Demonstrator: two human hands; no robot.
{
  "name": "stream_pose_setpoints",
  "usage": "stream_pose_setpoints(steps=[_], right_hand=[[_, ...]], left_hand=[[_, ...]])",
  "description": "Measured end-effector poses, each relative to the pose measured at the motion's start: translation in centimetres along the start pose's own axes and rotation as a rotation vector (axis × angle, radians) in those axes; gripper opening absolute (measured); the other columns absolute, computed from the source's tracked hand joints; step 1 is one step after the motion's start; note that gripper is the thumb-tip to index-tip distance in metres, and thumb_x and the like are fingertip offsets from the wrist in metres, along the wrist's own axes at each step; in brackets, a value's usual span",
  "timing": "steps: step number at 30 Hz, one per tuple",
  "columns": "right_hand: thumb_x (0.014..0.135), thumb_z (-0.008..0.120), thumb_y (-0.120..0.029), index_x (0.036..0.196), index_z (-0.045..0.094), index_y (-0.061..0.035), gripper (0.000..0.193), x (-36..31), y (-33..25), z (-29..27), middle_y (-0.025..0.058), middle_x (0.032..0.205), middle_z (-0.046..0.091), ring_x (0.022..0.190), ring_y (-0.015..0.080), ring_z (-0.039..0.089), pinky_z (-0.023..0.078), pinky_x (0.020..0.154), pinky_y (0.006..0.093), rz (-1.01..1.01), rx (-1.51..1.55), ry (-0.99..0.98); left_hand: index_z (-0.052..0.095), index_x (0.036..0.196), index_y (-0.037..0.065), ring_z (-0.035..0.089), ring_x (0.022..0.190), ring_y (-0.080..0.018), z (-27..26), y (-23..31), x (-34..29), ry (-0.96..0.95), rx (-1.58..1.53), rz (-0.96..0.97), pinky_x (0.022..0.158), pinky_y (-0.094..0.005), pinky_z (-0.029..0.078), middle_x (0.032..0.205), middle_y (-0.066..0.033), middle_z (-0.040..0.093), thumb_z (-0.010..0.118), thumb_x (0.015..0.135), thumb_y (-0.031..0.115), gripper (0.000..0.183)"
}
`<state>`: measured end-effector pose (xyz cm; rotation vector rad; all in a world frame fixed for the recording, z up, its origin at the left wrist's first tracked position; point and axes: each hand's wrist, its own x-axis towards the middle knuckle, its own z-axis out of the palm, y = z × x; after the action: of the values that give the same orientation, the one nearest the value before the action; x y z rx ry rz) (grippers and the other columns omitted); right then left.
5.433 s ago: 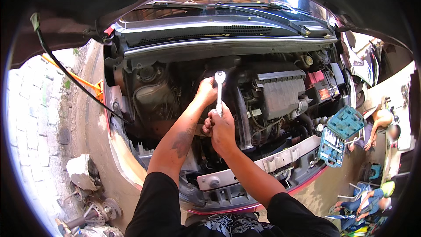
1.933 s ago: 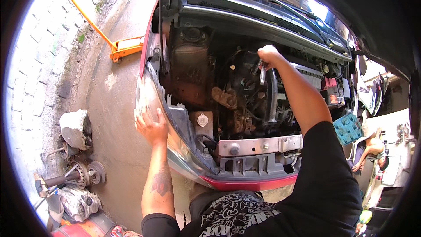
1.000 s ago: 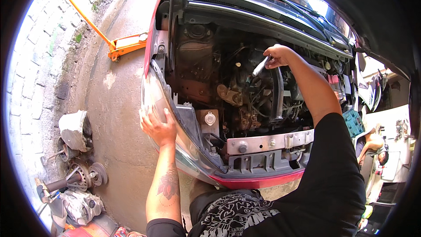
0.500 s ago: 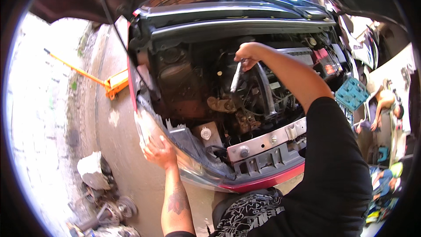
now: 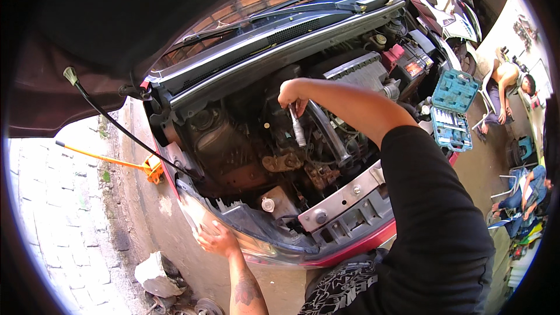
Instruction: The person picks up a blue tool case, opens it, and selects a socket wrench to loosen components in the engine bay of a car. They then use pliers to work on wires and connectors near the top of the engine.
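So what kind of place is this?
Probably a car repair yard: there's a red car with its bonnet up, an orange metal floor jack, and an open teal plastic socket case.

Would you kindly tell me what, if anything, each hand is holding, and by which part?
The right hand holds a silver wrench by its far end, near end uncovered; the left hand holds nothing.

The wrench (image 5: 298,132) is silver. The car (image 5: 382,235) has a red bumper and, inside, a black hose (image 5: 328,134), a dark grey cover (image 5: 354,71) and a black battery (image 5: 415,64) topped with pink. Left of the car, the jack (image 5: 153,169) is orange — its handle (image 5: 105,156) black-tipped — and the whitish blocks (image 5: 52,210) make a brick pattern. At the car's right front corner, the case (image 5: 454,90) is teal. The black shirt (image 5: 434,210) carries a white print (image 5: 344,293).
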<state>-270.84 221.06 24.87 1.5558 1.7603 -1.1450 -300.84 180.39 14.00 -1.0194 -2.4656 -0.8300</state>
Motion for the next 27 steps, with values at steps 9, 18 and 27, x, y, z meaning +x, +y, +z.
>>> stream_pose_setpoints(steps=[9,18,27], right_hand=[[0.095,0.062,-0.020,0.130,0.059,-0.0163,0.036,-1.2,-0.6,1.8,0.0114,0.124,0.070,0.112,0.0355,0.068,0.054,0.084,0.0676,-0.198,-0.842,0.598],[0.095,0.057,-0.008,0.123,0.061,0.0059,0.032,-0.5,-0.9,0.0,0.0219,0.112,0.072,0.100,0.0348,0.073,0.062,0.083,0.0443,-0.015,-0.193,0.171],[0.085,0.067,-0.015,0.112,0.069,-0.0118,0.028,2.3,0.4,1.2,0.0153,0.093,0.074,0.092,0.0328,0.073,0.058,0.078,0.0457,0.024,-0.543,0.237]], left_hand=[[0.060,0.126,0.000,0.052,0.129,-0.0401,-0.1,0.1,0.0,0.023,0.070,0.019,0.109,-0.0512,0.039,0.133,-0.0225,0.059,0.069,0.089,0.026,0.047],[0.059,0.131,0.002,0.047,0.135,-0.0415,0.1,-0.3,-0.1,-0.018,0.059,-0.025,0.112,-0.0538,0.035,0.141,-0.0240,0.053,0.069,0.089,0.029,0.051],[0.057,0.132,0.002,0.046,0.135,-0.0414,0.0,-0.4,0.0,-0.030,0.044,-0.030,0.112,-0.0538,0.035,0.144,-0.0232,0.050,0.070,0.088,0.029,0.053]])
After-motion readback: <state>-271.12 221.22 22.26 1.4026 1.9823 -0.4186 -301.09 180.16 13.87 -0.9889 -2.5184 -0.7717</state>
